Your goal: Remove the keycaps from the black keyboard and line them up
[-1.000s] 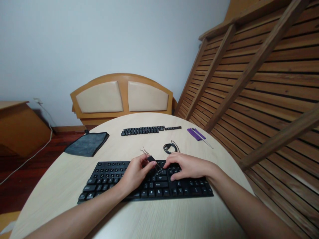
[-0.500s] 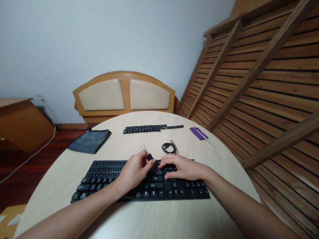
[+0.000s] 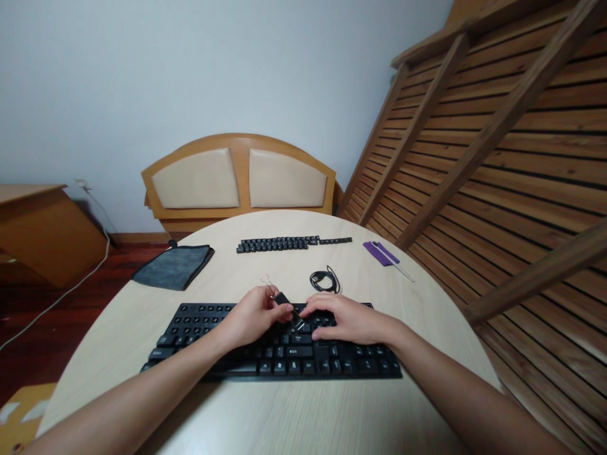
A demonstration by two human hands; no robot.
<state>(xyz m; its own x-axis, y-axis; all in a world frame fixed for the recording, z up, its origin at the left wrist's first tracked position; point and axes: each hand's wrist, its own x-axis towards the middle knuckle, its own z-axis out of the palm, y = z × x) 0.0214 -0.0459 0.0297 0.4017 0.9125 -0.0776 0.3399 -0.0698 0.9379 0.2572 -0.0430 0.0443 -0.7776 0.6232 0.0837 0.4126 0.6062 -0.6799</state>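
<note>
A black keyboard [image 3: 303, 368] lies on the round table, with its keycaps gone from the upper left rows. My left hand [image 3: 253, 316] is closed around the black handle of a wire keycap puller [image 3: 282, 298]. Its lower wire loops reach down to the keys near Enter, and the other wire ends point up and away. On the keyboard's right part rests my right hand [image 3: 344, 319], thumb and fingers apart. The right index fingertip is beside the puller's lower wires; I cannot tell whether it touches them.
Loose keycaps [image 3: 272, 244] stand in rows at the far side of the table [image 3: 303, 417]. A coiled black cable [image 3: 325, 279] lies behind the keyboard. To the left is a folded grey cloth [image 3: 173, 268]; to the right, a purple cloth [image 3: 379, 254] with a thin stick-like tool [image 3: 398, 268].
The keycap puller leans a little more to the left in my left hand. My right hand stays at nearly the same spot on the keyboard. The whole view has shifted slightly.
</note>
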